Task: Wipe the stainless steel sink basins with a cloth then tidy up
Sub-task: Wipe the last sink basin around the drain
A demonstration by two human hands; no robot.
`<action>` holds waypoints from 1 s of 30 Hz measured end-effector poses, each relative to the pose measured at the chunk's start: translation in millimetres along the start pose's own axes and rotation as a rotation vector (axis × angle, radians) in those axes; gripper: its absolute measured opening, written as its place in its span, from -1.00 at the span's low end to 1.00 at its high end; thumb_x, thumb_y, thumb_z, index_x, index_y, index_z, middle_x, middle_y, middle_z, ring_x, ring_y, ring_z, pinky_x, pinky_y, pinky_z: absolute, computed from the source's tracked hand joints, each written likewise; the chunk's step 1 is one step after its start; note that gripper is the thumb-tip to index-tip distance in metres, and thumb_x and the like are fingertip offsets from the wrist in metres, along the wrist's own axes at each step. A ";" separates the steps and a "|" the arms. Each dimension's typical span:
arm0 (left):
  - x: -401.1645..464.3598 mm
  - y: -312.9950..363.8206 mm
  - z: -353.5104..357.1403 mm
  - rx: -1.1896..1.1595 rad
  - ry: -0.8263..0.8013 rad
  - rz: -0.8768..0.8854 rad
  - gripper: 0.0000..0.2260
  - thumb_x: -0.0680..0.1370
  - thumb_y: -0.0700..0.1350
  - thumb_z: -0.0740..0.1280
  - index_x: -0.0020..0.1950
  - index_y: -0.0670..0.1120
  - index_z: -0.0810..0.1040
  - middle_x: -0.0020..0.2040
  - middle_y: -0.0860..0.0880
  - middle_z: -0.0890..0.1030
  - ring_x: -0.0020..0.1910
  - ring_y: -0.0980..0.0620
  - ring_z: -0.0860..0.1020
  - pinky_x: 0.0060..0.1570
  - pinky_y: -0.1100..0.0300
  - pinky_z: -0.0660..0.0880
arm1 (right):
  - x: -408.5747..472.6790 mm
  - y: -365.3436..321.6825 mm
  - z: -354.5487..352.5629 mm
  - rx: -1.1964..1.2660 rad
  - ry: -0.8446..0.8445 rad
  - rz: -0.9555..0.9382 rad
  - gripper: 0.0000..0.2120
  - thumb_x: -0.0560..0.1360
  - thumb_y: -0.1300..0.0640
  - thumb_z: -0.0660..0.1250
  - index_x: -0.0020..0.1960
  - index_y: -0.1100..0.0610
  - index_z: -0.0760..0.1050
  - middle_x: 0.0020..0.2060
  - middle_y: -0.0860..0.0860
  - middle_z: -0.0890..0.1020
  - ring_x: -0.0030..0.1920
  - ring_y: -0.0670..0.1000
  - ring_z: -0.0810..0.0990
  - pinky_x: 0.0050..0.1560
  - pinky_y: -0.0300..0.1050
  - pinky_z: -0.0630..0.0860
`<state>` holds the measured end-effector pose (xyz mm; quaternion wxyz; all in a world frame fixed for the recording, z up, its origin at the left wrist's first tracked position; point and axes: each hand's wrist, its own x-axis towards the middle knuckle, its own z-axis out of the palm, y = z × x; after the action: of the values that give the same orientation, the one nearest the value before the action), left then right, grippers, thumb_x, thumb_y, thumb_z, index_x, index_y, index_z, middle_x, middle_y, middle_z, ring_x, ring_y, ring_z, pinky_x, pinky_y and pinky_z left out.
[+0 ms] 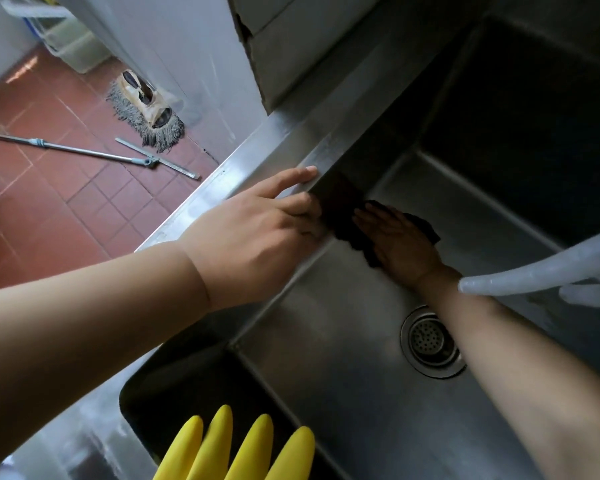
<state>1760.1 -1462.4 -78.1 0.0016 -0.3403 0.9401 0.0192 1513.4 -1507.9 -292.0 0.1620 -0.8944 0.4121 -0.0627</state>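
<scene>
A stainless steel sink basin (pixel 343 341) fills the middle of the view, with a round drain strainer (pixel 430 341) in its floor. My right hand (pixel 399 244) lies flat, fingers straight, on a dark cloth (pixel 349 230) and presses it against the basin floor near the left wall. My left hand (pixel 257 233) rests on the sink's left rim (pixel 222 188), index finger stretched along the edge, other fingers curled over it. A second basin (pixel 534 133) lies beyond, in shadow.
A yellow rubber glove (pixel 236 448) hangs over the near edge. A white hose (pixel 541 268) juts in from the right above the basin. On the red tiled floor (pixel 49 209) at left lie a mop head (pixel 146 112) and a metal pole (pixel 70 150).
</scene>
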 end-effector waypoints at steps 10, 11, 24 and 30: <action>0.6 -1.3 1.5 0.014 -0.009 0.009 -0.76 0.51 -0.23 0.15 -0.24 -0.06 0.56 -0.21 0.01 0.60 0.09 -0.02 0.56 0.46 -0.08 0.14 | 41.2 23.7 -12.2 0.111 0.406 0.769 -0.56 0.61 0.28 0.07 0.48 0.25 0.19 0.45 0.18 0.28 0.46 0.12 0.23 0.48 -0.10 0.03; 0.8 -1.0 1.6 0.013 -0.009 0.008 -0.76 0.51 -0.23 0.14 -0.24 -0.06 0.55 -0.21 0.01 0.59 0.10 -0.02 0.55 0.46 -0.08 0.14 | 45.5 15.6 -9.0 0.126 0.447 0.885 -0.55 0.62 0.26 0.05 0.50 0.23 0.14 0.47 0.16 0.24 0.48 0.10 0.19 0.47 -0.13 -0.02; 1.3 -0.3 -1.4 -0.007 -0.011 0.034 -0.85 0.44 -0.27 0.25 -0.23 -0.07 0.56 -0.23 0.01 0.59 0.07 -0.05 0.57 0.42 -0.13 0.21 | -3.0 36.1 -21.2 -0.095 0.091 0.613 -0.48 0.61 0.08 0.09 0.53 0.14 0.05 0.52 0.14 0.11 0.52 0.13 0.05 0.47 0.04 0.01; -0.8 0.0 -3.1 0.036 -0.052 0.028 -0.81 0.49 -0.20 0.21 -0.17 -0.06 0.62 -0.17 -0.03 0.61 0.08 -0.06 0.58 0.45 -0.10 0.14 | -84.3 42.6 -33.7 0.132 0.196 0.910 -0.47 0.60 0.19 0.15 0.51 0.28 0.09 0.48 0.27 0.14 0.48 0.14 0.07 0.47 -0.13 -0.05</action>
<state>1760.7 -1462.0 -75.1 0.0318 -0.3266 0.9446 0.0110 1419.5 -1477.9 -273.0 0.1901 -0.6003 0.7709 -0.0956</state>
